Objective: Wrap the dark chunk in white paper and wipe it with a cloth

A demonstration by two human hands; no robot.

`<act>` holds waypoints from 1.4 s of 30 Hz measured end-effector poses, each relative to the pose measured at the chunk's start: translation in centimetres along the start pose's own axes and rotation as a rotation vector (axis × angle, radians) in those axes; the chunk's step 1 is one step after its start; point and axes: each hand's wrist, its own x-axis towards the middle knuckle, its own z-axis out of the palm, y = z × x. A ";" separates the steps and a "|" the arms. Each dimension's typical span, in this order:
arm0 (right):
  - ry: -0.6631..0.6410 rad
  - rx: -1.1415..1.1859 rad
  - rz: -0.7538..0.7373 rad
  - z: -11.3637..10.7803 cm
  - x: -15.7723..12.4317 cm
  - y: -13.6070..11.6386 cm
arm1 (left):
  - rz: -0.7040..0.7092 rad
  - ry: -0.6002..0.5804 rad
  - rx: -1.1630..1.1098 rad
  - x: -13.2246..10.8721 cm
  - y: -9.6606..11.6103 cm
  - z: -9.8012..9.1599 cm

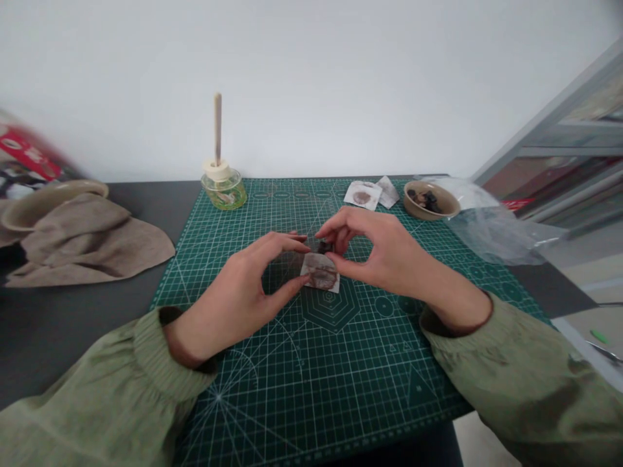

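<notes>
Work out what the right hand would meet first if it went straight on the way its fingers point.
Likely the left hand, whose fingertips face the right hand; depth is unclear, so perhaps the stained square first.

The dark counter [146, 201] supports a green gridded cutting mat [370, 395], with a brown cloth [107, 243] partly covering a tan bowl [82, 187] to its left, while the mat carries a yellow-green jar [226, 194], two stained white sheets [363, 196], a second bowl [421, 211] and, across its right edge, clear plastic [491, 230].

single head view, forward and down over both hands [243, 279] [384, 250]
</notes>
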 end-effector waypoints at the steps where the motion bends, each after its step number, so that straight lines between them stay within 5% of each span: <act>1: -0.047 -0.123 -0.005 -0.5 -0.1 -0.4 | 0.052 -0.038 0.055 0.0 -0.2 0.1; 4: -0.195 -0.341 0.015 -1.3 -0.3 -1.4 | 0.174 -0.136 0.185 -0.1 -0.7 0.1; 9: -0.287 -0.327 0.070 0.0 -0.2 -1.3 | 0.253 -0.143 0.333 -0.4 -0.9 -0.1; 18: -0.197 -0.118 -0.008 0.5 -0.8 1.6 | 0.291 -0.146 0.364 -0.7 -0.8 0.0; 42: -0.175 -0.139 -0.016 1.0 -0.8 1.2 | 0.266 -0.115 0.468 -0.8 -0.3 0.0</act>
